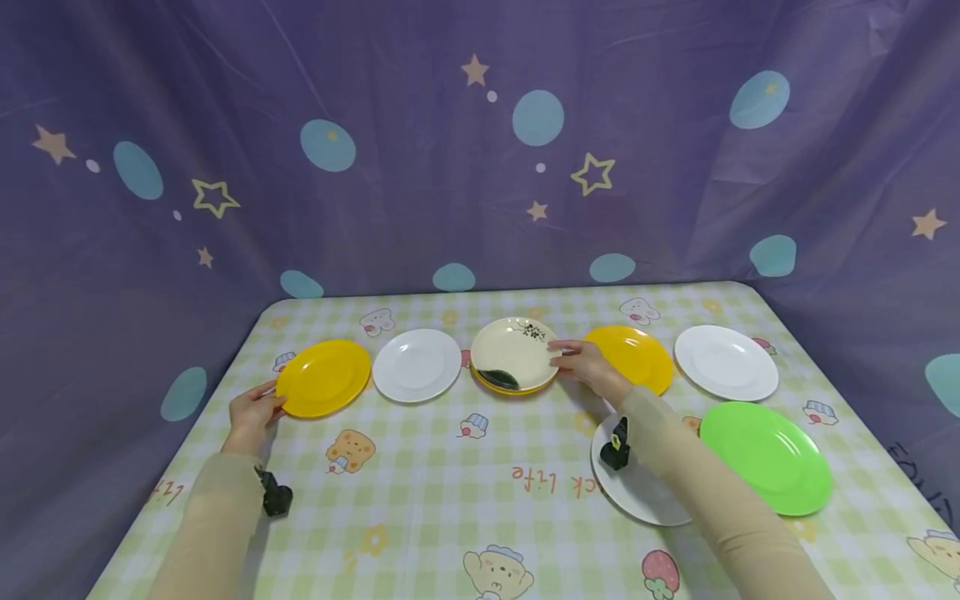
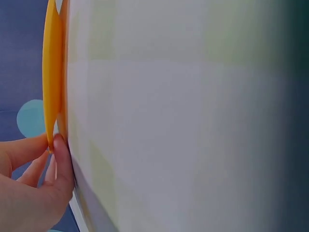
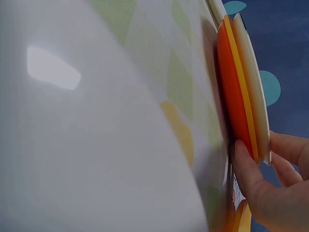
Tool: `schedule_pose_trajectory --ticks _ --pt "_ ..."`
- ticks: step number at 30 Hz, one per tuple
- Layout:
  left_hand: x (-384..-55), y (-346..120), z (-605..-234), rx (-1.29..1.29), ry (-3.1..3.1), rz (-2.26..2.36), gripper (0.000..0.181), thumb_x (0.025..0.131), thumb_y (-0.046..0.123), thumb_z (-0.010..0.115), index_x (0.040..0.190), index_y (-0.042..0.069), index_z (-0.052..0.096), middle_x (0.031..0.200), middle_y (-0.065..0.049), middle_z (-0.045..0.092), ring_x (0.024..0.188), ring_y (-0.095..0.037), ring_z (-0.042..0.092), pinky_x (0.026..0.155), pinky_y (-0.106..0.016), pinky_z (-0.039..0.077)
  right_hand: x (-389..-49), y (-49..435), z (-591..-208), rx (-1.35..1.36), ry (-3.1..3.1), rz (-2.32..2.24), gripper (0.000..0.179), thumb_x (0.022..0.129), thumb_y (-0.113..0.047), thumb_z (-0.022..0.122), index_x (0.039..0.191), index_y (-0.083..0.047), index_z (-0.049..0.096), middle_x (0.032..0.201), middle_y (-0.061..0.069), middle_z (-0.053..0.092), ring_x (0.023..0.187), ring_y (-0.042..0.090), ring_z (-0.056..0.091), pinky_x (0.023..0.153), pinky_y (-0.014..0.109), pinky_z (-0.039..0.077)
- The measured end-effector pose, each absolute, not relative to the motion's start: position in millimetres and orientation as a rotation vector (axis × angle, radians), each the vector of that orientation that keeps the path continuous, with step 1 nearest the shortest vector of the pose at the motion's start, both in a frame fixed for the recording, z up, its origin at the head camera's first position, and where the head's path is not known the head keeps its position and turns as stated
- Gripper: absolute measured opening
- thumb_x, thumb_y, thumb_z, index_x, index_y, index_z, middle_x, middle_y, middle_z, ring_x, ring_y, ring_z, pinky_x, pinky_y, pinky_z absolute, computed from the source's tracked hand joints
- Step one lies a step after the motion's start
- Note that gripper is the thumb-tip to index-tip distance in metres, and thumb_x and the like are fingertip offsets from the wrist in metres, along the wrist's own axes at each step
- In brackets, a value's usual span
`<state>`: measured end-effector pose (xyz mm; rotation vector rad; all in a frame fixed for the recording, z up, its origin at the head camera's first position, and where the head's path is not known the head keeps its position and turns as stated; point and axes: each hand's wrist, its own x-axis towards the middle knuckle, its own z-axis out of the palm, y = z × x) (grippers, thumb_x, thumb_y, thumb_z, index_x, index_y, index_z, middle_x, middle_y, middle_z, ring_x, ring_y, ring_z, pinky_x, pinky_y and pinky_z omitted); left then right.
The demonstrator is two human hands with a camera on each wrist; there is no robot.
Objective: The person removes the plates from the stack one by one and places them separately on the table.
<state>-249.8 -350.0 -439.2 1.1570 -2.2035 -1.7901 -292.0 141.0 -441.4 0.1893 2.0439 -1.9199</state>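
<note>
At the left of the table, my left hand [image 1: 255, 410] pinches the near-left rim of a yellow plate [image 1: 324, 377]. The left wrist view shows this yellow plate [image 2: 52, 72] edge-on, its rim between thumb and fingers. Near the back middle, my right hand [image 1: 592, 369] grips the right edge of two stacked plates. On top is a cream plate [image 1: 513, 354] with a dark leaf and small dark flowers; below it, mostly hidden, is a yellow plate [image 3: 234, 82]. In the right wrist view the thumb [image 3: 248, 166] lies against the lower plate and the fingers against the cream one.
Between the hands lies a white plate [image 1: 417, 365]. Right of the stack are another yellow plate [image 1: 633, 358] and a white plate [image 1: 726, 362]. Nearer, a large white plate [image 1: 637, 483] lies partly under my right forearm, beside a green plate [image 1: 765, 458]. The checkered tablecloth [image 1: 420, 500] meets a purple curtain behind.
</note>
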Motion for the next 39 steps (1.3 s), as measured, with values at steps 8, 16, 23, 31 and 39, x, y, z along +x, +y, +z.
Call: schedule_pose_trajectory --ticks 8,16,23,31,39 --pt "-258 -362 -449 1.0 -2.334 -1.552 0.049 0.082 0.002 0.056 0.129 0.003 0.044 0.117 -0.019 0.051 0.079 -0.013 0.053 0.056 -0.02 0.051 -295 139 -442 0.25 2.051 -1.925 0.042 0.082 0.004 0.056 0.124 0.003 0.048 0.124 0.024 0.045 0.078 0.011 0.056 0.084 0.031 0.049" --pt "-280 -371 -479 0.823 -2.389 -1.341 0.039 0.085 0.016 0.056 0.124 0.009 0.052 0.117 -0.015 0.053 0.102 -0.024 0.048 0.09 -0.035 0.044 -295 138 -442 0.256 2.046 -1.924 0.042 0.083 0.004 0.055 0.124 0.003 0.047 0.117 0.023 0.047 0.079 0.013 0.054 0.086 0.032 0.047" --pt "-287 -352 -481 0.605 -2.416 -1.331 0.035 0.085 0.022 0.057 0.118 0.009 0.057 0.101 -0.002 0.057 0.085 -0.005 0.05 0.075 -0.019 0.047 -294 140 -443 0.215 2.021 -1.945 0.042 0.084 0.005 0.054 0.125 0.004 0.046 0.131 0.021 0.041 0.079 0.01 0.056 0.084 0.03 0.048" --pt "-296 -322 -480 0.378 -2.555 -1.364 0.03 0.086 0.021 0.057 0.114 0.01 0.059 0.104 -0.009 0.06 0.087 -0.01 0.054 0.072 -0.019 0.047 -294 140 -443 0.235 2.027 -1.935 0.042 0.083 0.005 0.054 0.125 0.003 0.047 0.125 0.024 0.045 0.077 0.01 0.056 0.085 0.031 0.048" --pt "-287 -284 -457 0.354 -2.607 -1.575 0.035 0.087 0.023 0.056 0.119 0.011 0.056 0.114 -0.01 0.055 0.095 -0.018 0.05 0.078 -0.023 0.046 -295 139 -443 0.27 2.052 -1.905 0.042 0.083 0.003 0.056 0.124 0.002 0.048 0.108 0.018 0.049 0.074 0.01 0.055 0.082 0.031 0.049"
